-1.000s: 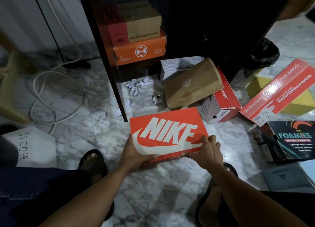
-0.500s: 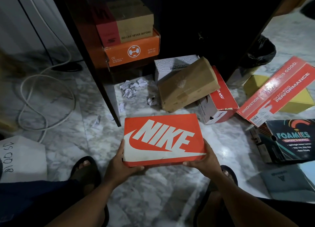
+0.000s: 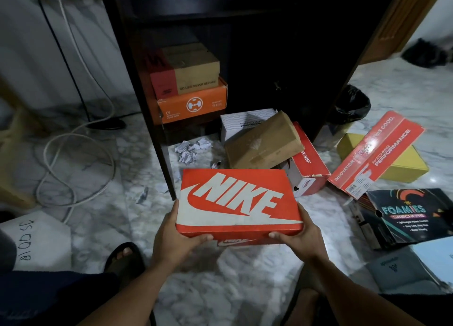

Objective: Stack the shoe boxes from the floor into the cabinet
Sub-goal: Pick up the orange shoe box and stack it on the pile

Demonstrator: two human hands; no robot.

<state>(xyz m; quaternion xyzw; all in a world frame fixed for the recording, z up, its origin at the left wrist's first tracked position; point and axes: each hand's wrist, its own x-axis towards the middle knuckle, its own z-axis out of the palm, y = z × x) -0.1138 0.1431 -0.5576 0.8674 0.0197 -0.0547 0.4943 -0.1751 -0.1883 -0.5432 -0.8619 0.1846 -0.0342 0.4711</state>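
Note:
I hold an orange Nike shoe box level above the marble floor, in front of the dark cabinet. My left hand grips its near-left corner and my right hand grips its near-right corner, thumbs on the front edge. Inside the cabinet's low shelf an orange box carries a brown and red box on top. On the floor lie a tilted brown box, a white box, a red Skechers box, a long red lid, a yellow box and a black Foamies box.
Crumpled paper lies by the cabinet's foot. A white cable loops on the floor at left, near a white box with handwriting. A black bag sits beside the cabinet's right side. My sandalled foot is below the box.
Both hands have lifted the Nike box up off the floor and levelled it. The view has tipped upward, showing more of the cabinet.

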